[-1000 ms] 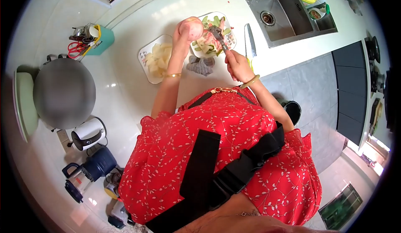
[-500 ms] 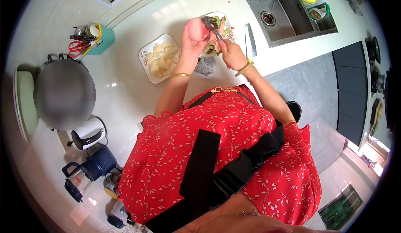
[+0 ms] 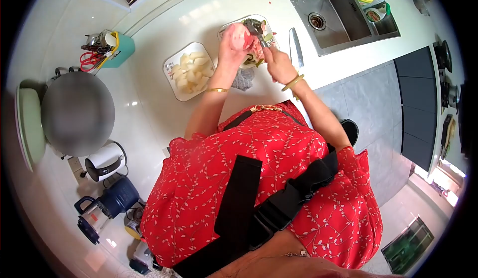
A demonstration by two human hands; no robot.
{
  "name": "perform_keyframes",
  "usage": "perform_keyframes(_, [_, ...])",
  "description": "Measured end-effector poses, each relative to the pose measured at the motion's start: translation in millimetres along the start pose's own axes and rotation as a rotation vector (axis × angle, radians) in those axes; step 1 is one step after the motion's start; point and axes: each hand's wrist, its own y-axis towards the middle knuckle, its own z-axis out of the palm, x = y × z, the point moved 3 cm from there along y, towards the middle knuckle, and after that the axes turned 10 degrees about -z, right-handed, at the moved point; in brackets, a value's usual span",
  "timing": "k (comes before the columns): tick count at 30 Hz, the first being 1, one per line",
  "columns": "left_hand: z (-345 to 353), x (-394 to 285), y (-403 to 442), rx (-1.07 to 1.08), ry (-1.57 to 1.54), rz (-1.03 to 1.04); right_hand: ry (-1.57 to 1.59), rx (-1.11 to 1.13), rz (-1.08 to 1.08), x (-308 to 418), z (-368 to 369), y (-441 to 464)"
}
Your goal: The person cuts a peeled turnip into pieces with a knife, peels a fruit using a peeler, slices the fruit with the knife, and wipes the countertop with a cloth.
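My left hand (image 3: 229, 55) is wrapped round a pink, round fruit or vegetable (image 3: 241, 37), partly hidden by my fingers. My right hand (image 3: 280, 67) grips the handle of a dark peeler (image 3: 259, 36), its head close by the pink piece's right side. Under both lies a white patterned tray (image 3: 272, 28) with green and pink peelings (image 3: 252, 60). Left of my left hand stands a white dish (image 3: 170, 83) full of pale cut chunks (image 3: 191, 72). A knife (image 3: 296, 48) rests on the counter right of my right hand. Crumpled greyish plastic (image 3: 243, 80) lies just below the tray.
A steel sink (image 3: 323, 51) is set into the counter at the upper right. On the left are a teal utensil holder (image 3: 122, 51) with red scissors (image 3: 90, 60), a round grey pan (image 3: 77, 113), a white kettle (image 3: 106, 161) and a blue blender (image 3: 118, 194).
The pink piece has turned slightly in my left hand. My right hand and the peeler have shifted a little, with the peeler's head now lower along the piece's right side.
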Motion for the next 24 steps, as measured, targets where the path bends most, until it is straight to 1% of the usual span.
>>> perform_keyframes(1, [-3,0,2,-0.035,-0.025,0.017,-0.004,-0.021,0.036,1,6,-4])
perform_keyframes(3, [-10,0,6,-0.107,-0.073,0.052,-0.011,-0.076,0.004,-15,23,-15])
perform_keyframes(4, [0,-5,1,0.047,0.035,0.09,-0.047,-0.098,-0.061,-25,32,-21])
perform_keyframes(7, [1,-19,1,-0.054,0.054,0.135,-0.066,-0.035,-0.073,-34,42,-37])
perform_keyframes(8, [2,-23,1,-0.087,0.057,0.155,-0.063,-0.018,-0.003,-34,39,-40])
perform_keyframes(11, [7,-20,-5,-0.208,-0.061,0.09,0.022,-0.12,-0.098,-28,24,-29])
perform_keyframes(12, [11,-17,-7,-0.176,-0.08,0.038,0.059,-0.079,-0.015,-14,16,-26])
perform_keyframes(14, [14,-12,0,-0.002,0.018,0.023,0.02,-0.137,-0.121,-10,9,-11])
perform_keyframes(16, [-18,0,44,0.065,0.019,0.006,-0.075,-0.156,-0.208,-9,6,4])
perform_keyframes(18, [-13,0,40,0.083,0.118,0.081,-0.248,-0.295,-0.36,-14,21,6])
perform_keyframes(19, [7,-2,23,-0.014,0.045,0.091,-0.335,-0.366,-0.436,-17,27,5])
perform_keyframes(20, [27,-4,5,-0.11,-0.026,0.107,-0.324,-0.263,-0.291,-23,33,-1])
perform_keyframes(21, [27,-6,8,-0.175,-0.077,0.108,-0.323,-0.228,-0.231,-29,39,-9])
perform_keyframes(23, [22,-11,13,-0.313,-0.177,0.105,-0.299,-0.166,-0.227,-40,46,-26])
perform_keyframes(24, [26,-18,5,-0.302,-0.068,0.095,-0.275,-0.172,-0.236,-40,44,-28])
